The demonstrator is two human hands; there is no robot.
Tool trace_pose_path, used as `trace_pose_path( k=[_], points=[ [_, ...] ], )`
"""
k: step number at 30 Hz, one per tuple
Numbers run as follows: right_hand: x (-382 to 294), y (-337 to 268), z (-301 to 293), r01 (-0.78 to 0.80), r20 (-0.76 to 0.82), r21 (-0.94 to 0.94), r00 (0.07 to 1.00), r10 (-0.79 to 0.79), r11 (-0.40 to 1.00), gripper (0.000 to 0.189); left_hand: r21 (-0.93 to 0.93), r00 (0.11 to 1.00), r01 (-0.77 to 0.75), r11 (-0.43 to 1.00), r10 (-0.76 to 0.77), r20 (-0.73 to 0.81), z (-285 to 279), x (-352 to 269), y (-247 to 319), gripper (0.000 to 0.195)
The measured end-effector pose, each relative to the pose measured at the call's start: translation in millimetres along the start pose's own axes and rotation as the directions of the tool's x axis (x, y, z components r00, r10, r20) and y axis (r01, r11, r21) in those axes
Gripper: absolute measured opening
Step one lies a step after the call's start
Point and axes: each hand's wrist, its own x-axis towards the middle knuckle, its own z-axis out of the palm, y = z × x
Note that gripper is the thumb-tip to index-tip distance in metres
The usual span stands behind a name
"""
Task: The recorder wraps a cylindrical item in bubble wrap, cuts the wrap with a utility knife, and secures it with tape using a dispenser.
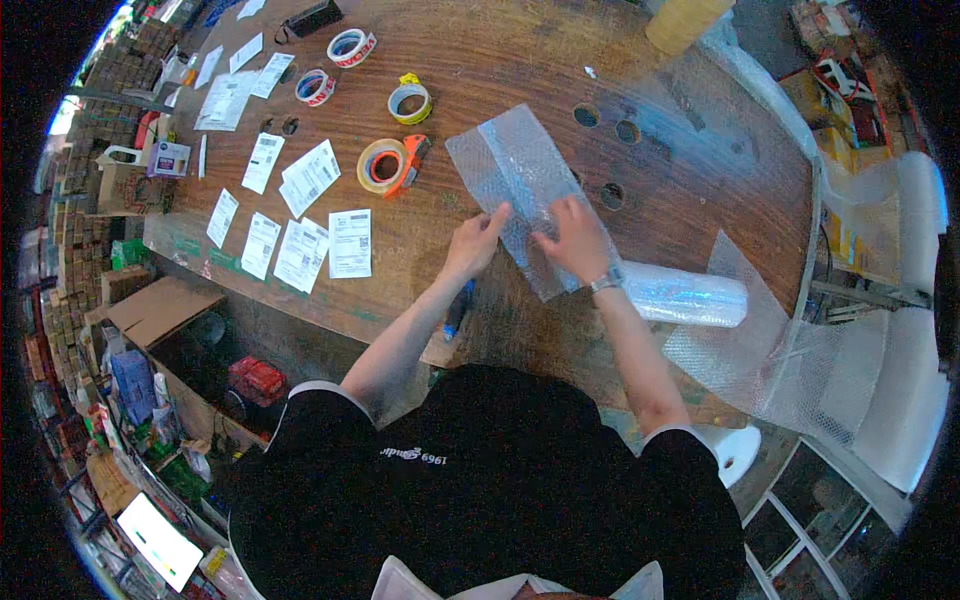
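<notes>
A folded piece of clear bubble wrap lies at a slant on the brown wooden table. My left hand is at its left edge, the thumb touching the plastic; whether the fingers grip the edge cannot be seen. My right hand, with a watch at the wrist, rests on the wrap with thumb and fingers apart. Right of that wrist lies a rolled bundle of bubble wrap. A dark tool with blue ends lies beside my left forearm, partly hidden.
An orange tape dispenser with a tape roll stands left of the wrap, below a yellow-and-white tape roll. Several printed labels cover the table's left. Big bubble-wrap rolls stand beyond the right edge. An open cardboard box sits lower left.
</notes>
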Motion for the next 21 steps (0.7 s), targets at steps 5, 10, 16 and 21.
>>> trace_pose_path(
  k=[5,10,16,21],
  points=[
    [3,-15,19,-0.075,0.044,-0.092,0.996,0.079,0.993,0.031,0.352,0.990,-0.031,0.935,0.078,-0.118,-10,24,-23,0.048],
    [9,47,-22,-0.451,-0.049,0.271,0.876,0.480,0.850,0.025,0.548,0.998,0.014,0.836,0.024,-0.062,-68,39,-31,0.039],
    [-4,52,-71,-0.473,-0.392,-0.241,0.846,0.361,0.847,0.040,0.612,0.932,-0.111,0.783,0.295,-0.209,-117,-6,-25,0.058],
    [11,9,-42,0.134,0.140,0.016,0.981,-0.135,0.991,0.054,0.837,0.999,-0.028,0.546,0.047,0.003,-95,-99,-64,0.063]
  ],
)
